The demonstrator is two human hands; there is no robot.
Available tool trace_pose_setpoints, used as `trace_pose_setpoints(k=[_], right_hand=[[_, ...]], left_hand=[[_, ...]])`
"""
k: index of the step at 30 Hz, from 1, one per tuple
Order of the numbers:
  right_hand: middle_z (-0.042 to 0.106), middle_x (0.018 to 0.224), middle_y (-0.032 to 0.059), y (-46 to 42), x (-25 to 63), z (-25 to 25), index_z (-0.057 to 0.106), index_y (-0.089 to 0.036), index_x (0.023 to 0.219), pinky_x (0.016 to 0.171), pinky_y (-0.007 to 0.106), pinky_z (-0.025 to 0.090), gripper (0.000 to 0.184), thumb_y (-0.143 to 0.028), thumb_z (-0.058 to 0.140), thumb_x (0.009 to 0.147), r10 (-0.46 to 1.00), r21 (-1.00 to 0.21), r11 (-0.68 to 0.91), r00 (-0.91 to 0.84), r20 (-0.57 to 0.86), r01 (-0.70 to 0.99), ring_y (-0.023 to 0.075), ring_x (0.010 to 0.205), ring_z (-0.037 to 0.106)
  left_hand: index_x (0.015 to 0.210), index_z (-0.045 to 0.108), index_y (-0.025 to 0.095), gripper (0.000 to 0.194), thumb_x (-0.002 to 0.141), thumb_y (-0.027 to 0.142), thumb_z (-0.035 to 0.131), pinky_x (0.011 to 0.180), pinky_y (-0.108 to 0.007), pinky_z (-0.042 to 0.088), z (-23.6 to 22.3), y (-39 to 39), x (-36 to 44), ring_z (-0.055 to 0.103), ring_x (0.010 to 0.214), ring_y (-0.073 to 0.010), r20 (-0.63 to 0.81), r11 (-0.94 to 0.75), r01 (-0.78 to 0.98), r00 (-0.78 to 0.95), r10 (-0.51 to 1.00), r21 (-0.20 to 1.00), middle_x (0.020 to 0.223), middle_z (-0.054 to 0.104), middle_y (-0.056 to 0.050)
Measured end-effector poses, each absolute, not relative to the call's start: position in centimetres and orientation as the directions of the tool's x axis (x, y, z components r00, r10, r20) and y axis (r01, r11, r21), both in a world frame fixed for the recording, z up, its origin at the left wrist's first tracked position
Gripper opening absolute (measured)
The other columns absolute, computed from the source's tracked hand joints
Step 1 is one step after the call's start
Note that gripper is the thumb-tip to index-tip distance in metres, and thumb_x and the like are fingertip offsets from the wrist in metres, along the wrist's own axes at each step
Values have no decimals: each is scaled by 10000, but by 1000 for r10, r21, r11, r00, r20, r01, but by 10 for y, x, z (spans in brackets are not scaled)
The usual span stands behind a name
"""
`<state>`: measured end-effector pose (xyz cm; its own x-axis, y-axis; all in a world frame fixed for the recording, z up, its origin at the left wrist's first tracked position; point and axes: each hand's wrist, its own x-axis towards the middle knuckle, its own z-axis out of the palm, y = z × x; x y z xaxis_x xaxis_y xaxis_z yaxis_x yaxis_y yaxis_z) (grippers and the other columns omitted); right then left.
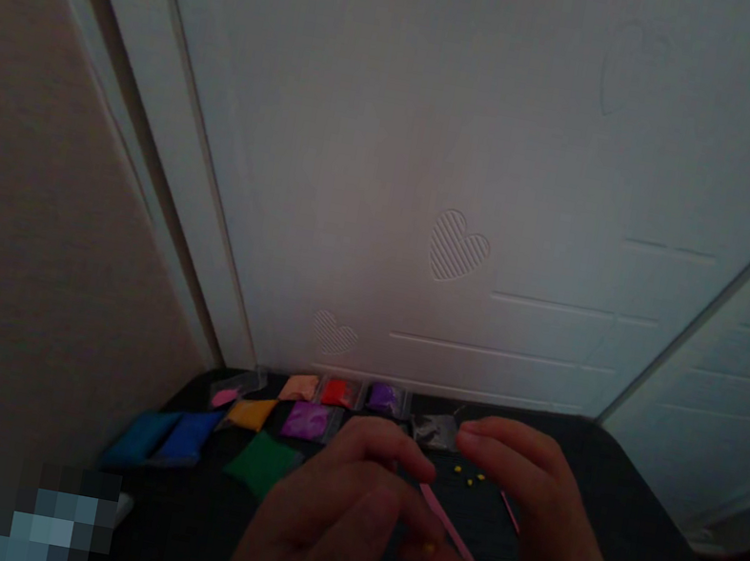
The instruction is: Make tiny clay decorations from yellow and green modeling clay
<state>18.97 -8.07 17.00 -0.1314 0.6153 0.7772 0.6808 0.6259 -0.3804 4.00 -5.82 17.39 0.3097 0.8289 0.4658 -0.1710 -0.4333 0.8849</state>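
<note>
My left hand (340,516) is curled, its fingers bent toward my right hand (537,551). A tiny yellow piece (429,547), probably modelling clay, shows where a left fingertip meets the tip of my right thumb. The upper fingers of my right hand arch well apart from that thumb. Behind the hands, a pink stick-like tool (448,526) lies slanted on the dark table, partly covered by them. Several small yellow bits (470,482) lie on the table just beyond, near a second thin pink strip (509,513).
Small bags of coloured material line the back and left: green (262,464), blue (188,437), teal (140,438), orange (251,413), magenta (308,421), red (340,392), purple (387,399), and a mostly clear bag (436,431). A white panel (393,177) with heart patterns rises behind the dark table (630,519).
</note>
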Motion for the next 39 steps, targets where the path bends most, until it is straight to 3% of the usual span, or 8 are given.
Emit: trace_pose_setpoints(k=[6, 12, 18, 24, 31, 39], right_hand=[[458, 1072, 49, -81, 188, 172, 401, -221, 1120, 817, 241, 446, 514, -138, 586, 648, 632, -405, 625, -128, 765, 667, 150, 993, 479], [476, 1061, 56, -84, 189, 173, 413, -234, 1109, 772, 261, 475, 499, -170, 608, 654, 651, -447, 604, -85, 755, 660, 167, 975, 500], [473, 1065, 51, -80, 189, 173, 410, -223, 1107, 805, 251, 465, 519, -158, 611, 634, 621, -377, 633, -152, 769, 676, 159, 987, 496], [468, 1068, 52, -81, 193, 173, 401, -224, 1113, 767, 227, 478, 501, -197, 607, 658, 613, -345, 612, -152, 775, 712, 150, 974, 507], [487, 1058, 65, -76, 193, 169, 401, -226, 1119, 735, 252, 498, 526, -260, 621, 642, 589, -265, 628, -224, 776, 732, 177, 960, 526], [492, 1059, 63, -78, 200, 171, 412, -221, 1108, 745, 226, 495, 522, -247, 640, 640, 576, -252, 616, -209, 790, 746, 169, 967, 529]], left_hand=[[707, 663, 218, 216, 787, 215, 463, 754, -216, 399, 180, -63, 45, 499, 935, -175, 526, -524, -92, 292, 799, 847, 868, 601, -22], [711, 667, 211, 246, 801, 248, 441, 756, -237, 400, 178, -60, 37, 493, 940, -190, 511, -482, -168, 280, 813, 860, 852, 601, -38], [731, 669, 205, 229, 795, 208, 450, 735, -248, 421, 179, -61, 41, 527, 852, -177, 470, -418, -216, 364, 804, 882, 833, 597, -43], [740, 660, 214, 231, 801, 229, 437, 720, -221, 425, 175, -56, 34, 511, 897, -178, 493, -440, -223, 384, 781, 870, 836, 570, -38], [713, 667, 209, 218, 788, 233, 463, 691, -228, 440, 182, -54, 37, 550, 789, -170, 469, -458, -143, 458, 755, 877, 802, 584, -45], [719, 646, 210, 227, 803, 225, 436, 746, -230, 414, 173, -48, 28, 526, 849, -169, 524, -513, -148, 416, 743, 845, 815, 578, -37]])
